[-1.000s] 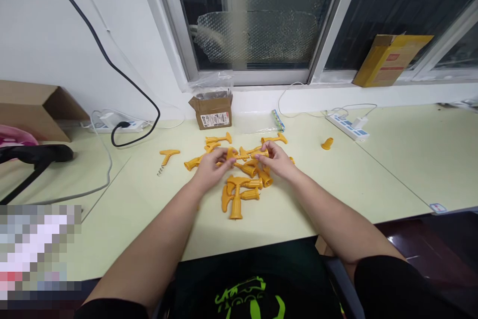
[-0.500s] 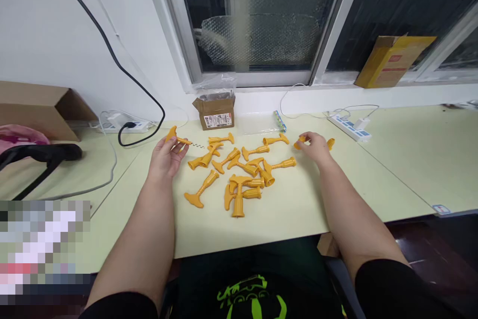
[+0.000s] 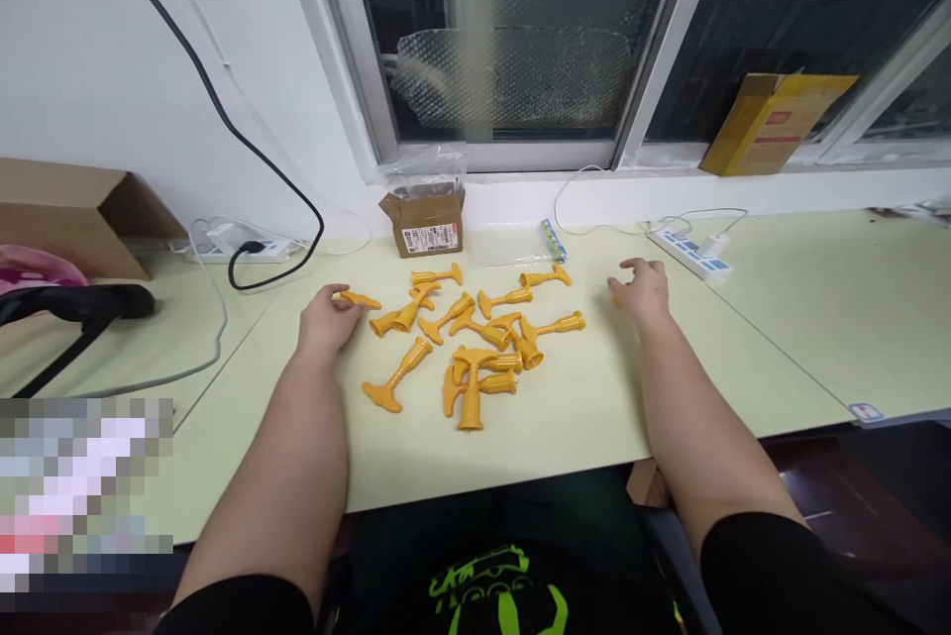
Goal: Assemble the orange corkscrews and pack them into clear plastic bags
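Several yellow T-handled corkscrews lie on the pale table, among them one at the front left (image 3: 397,375), one upright-looking at the front (image 3: 471,392) and one at the right (image 3: 554,326). Left of the pile, my left hand (image 3: 327,318) has its fingers closed on a yellow corkscrew handle (image 3: 361,300); its screw is not visible. On the right, my right hand (image 3: 643,292) is held with its fingers parted, over or beside a yellow piece (image 3: 618,296) mostly hidden behind the hand. Whether that piece is touched cannot be made out.
A small open cardboard box (image 3: 426,221) and a clear plastic bag (image 3: 505,244) stand near the wall. Power strips lie at the back left (image 3: 257,251) and back right (image 3: 690,254). A larger box (image 3: 63,214) and a black stand (image 3: 111,303) are at the left.
My left hand has turned over and lowered the corkscrew, whose metal screw no longer shows. My right hand has shifted slightly right and its fingers have spread; the yellow pieces there are now mostly hidden.
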The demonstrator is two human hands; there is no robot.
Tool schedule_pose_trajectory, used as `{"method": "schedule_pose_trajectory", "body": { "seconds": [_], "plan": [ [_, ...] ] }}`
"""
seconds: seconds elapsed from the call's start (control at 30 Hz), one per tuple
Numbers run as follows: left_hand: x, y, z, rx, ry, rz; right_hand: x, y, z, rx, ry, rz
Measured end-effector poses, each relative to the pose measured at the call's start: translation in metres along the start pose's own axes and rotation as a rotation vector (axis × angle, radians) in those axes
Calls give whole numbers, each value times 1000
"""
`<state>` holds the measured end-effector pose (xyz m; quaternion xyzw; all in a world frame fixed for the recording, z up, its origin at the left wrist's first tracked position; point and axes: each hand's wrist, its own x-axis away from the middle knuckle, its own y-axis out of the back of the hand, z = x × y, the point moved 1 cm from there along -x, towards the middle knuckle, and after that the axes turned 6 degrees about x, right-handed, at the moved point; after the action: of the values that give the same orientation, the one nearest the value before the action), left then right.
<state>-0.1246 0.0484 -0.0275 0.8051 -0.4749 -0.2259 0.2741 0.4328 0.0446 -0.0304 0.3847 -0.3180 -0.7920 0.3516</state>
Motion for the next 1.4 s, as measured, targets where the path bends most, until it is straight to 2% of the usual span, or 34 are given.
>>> {"method": "schedule_pose_trajectory", "body": {
  "seconds": [0.07, 0.1, 0.2, 0.3, 0.37, 0.47, 0.57, 0.67, 0.73, 1.13, 1.3, 1.4],
  "plan": [
    [0, -1, -1, -37, -16, 0, 8, -1, 18, -128, 205, 34],
    [0, -2, -1, -50, -25, -3, 14, -2, 28, -193, 315, 109],
    [0, -3, -1, -90, -40, 0, 34, -5, 57, -322, 612, 440],
    [0, -4, -2, -131, -43, 19, 50, -5, 71, -251, 737, 663],
    [-1, -5, -2, -142, -45, 34, 54, -4, 71, -120, 713, 716],
    [-2, -6, -2, -179, -62, 47, 51, -3, 63, 48, 612, 715],
    [-4, -6, -1, -231, -67, 42, 43, -4, 55, 63, 532, 768],
    [-6, -5, 2, -240, -62, 23, 38, -7, 50, 13, 488, 825],
    [-7, -4, 4, -236, -54, 9, 38, -8, 49, -14, 467, 819],
    [-10, -2, 9, -212, -43, 3, 26, -11, 41, -336, 330, 640],
    [-7, 0, 5, -220, -131, -86, 27, -6, 47, -541, 238, 577],
    [4, -1, -12, -138, -282, -161, 31, -6, 58, -723, 84, 543]
  ]
}}
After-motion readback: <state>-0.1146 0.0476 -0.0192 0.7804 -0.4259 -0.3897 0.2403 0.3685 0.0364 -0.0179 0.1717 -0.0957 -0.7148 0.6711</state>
